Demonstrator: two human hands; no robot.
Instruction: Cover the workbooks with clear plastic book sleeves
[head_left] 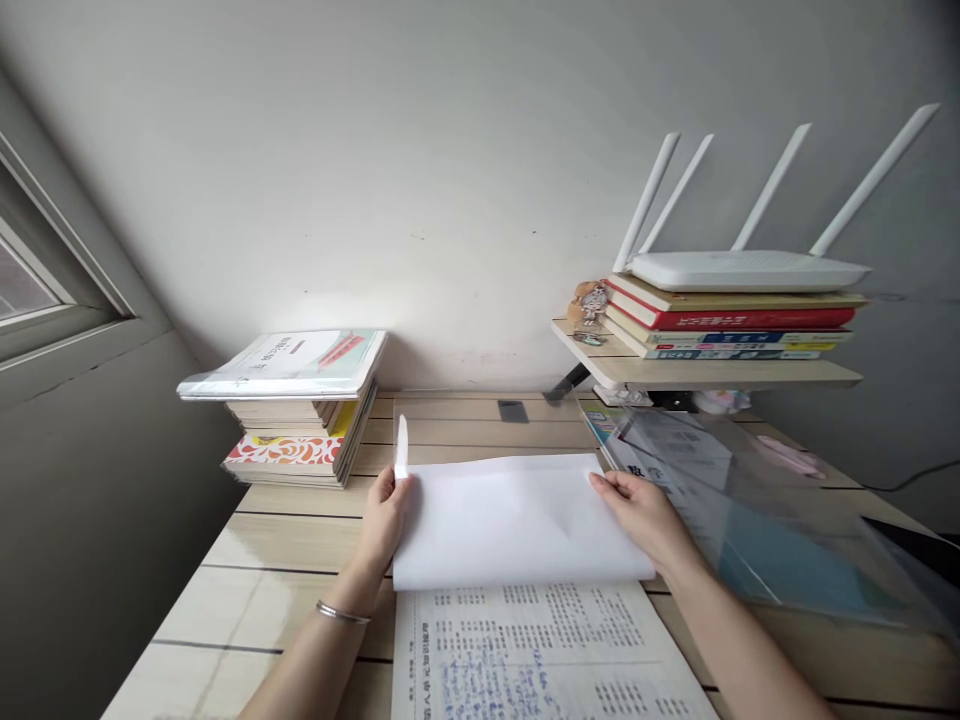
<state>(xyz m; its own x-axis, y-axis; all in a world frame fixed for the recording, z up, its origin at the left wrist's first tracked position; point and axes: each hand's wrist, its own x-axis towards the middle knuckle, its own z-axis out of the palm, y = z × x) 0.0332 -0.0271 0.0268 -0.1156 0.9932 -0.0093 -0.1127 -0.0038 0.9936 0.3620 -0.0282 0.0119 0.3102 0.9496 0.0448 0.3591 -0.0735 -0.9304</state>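
Beyond the printed page (525,650), left fingers (384,487) and right fingers (626,483) clamp a white sheet (510,525), seemingly blank.

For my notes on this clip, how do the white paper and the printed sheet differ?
The white paper looks blank; the printed sheet carries black print and blue handwriting.
The left hand and right hand hold the white paper at its sides; the printed sheet shows nearer the person.
The white paper's near edge shows; the printed sheet runs off the picture's bottom.
Both are pale.
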